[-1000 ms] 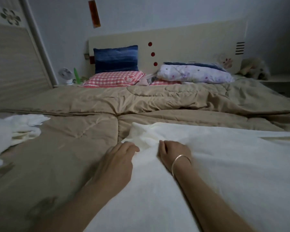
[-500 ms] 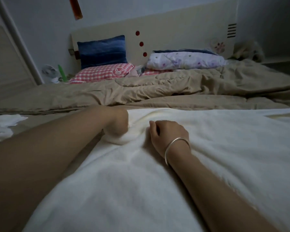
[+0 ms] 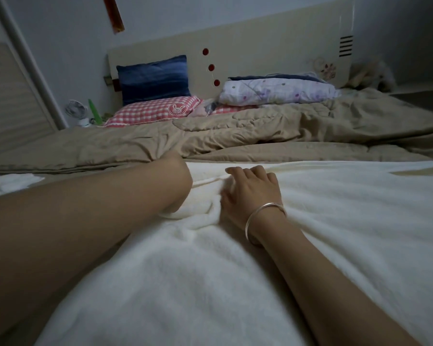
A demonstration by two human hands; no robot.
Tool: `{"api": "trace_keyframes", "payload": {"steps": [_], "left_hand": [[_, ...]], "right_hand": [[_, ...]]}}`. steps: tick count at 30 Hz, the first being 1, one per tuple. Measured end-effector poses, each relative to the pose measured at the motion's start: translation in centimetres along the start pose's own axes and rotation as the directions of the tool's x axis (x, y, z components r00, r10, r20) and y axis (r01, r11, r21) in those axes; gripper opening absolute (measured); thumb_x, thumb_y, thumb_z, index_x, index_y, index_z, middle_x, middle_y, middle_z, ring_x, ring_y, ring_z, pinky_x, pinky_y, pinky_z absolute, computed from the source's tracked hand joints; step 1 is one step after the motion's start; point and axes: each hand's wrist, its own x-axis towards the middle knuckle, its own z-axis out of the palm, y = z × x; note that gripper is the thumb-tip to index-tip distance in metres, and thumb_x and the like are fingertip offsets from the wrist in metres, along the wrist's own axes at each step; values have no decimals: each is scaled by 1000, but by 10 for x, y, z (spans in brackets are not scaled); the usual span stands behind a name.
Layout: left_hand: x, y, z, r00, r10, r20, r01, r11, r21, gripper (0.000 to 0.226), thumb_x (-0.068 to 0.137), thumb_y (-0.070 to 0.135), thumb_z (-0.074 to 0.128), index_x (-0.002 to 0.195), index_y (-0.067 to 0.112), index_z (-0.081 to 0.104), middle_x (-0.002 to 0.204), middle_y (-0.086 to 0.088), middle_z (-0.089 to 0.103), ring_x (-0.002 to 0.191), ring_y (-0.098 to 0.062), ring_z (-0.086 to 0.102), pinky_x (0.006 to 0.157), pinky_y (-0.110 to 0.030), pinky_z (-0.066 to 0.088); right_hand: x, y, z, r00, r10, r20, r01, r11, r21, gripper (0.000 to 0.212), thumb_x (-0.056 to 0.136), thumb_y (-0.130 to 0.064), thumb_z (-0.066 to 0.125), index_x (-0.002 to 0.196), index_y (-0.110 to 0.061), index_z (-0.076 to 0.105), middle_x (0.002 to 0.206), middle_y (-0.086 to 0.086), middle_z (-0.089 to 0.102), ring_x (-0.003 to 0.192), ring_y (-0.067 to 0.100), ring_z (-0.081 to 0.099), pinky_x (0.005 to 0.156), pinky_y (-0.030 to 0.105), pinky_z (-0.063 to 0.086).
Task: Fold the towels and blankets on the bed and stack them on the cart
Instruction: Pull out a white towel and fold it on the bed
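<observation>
White fleece blanket (image 3: 210,283) spread over the tan quilt (image 3: 260,131) looks soft, light, floppy; I'd grab the far edge my right hand (image 3: 254,193) pinches; left hand (image 3: 178,176) fingers hidden, can't tell.

A blue pillow (image 3: 153,78) leans on the headboard (image 3: 260,51) above a red-checked pillow (image 3: 150,112), near a small fan (image 3: 76,109).

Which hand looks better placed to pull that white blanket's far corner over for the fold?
Probably left: the left hand sits right at the white blanket's far corner, though its fingers are hidden. The right hand pinches bunched fabric further in from the corner.
</observation>
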Motion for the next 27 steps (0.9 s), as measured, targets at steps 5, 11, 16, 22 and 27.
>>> {"api": "trace_keyframes", "payload": {"steps": [5,11,16,22,27], "left_hand": [[3,-21,28,892,-75,-446,44,996,-78,19,91,16,50,105,18,62,104,1,65,98,-21,61,66,-28,35],[8,-25,75,461,-318,-829,40,940,-338,24,60,-10,70,71,5,55,58,-11,52,40,-26,52,45,-22,23],[12,-20,108,476,1,-880,-104,993,-56,16,65,6,61,57,20,59,62,1,61,65,-25,56,55,-31,42],[-1,-7,128,583,-182,-792,-355,819,-450,24,87,46,44,70,29,47,65,10,55,54,-10,49,48,-28,38],[0,-9,99,677,-352,-646,-384,580,-719,14,90,38,56,105,37,59,75,20,59,67,3,52,64,-26,44]], "right_hand": [[-3,-5,0,996,-88,-32,86,995,-47,32,86,-36,48,113,-22,57,109,-4,60,112,25,42,90,34,26],[0,-8,1,981,-96,-168,91,995,-38,30,49,-20,77,74,-17,61,71,1,60,73,29,58,61,30,34],[-4,-7,-7,991,-137,12,137,990,-21,31,82,-38,60,108,-22,55,111,-4,57,109,20,49,70,29,30],[-6,-14,-16,986,26,168,-44,993,105,48,94,-54,31,73,-19,57,84,2,62,81,26,53,67,32,33],[-3,-6,-10,992,55,110,-65,994,90,18,95,-41,41,98,-28,53,99,-4,67,91,23,61,70,32,41]]}}
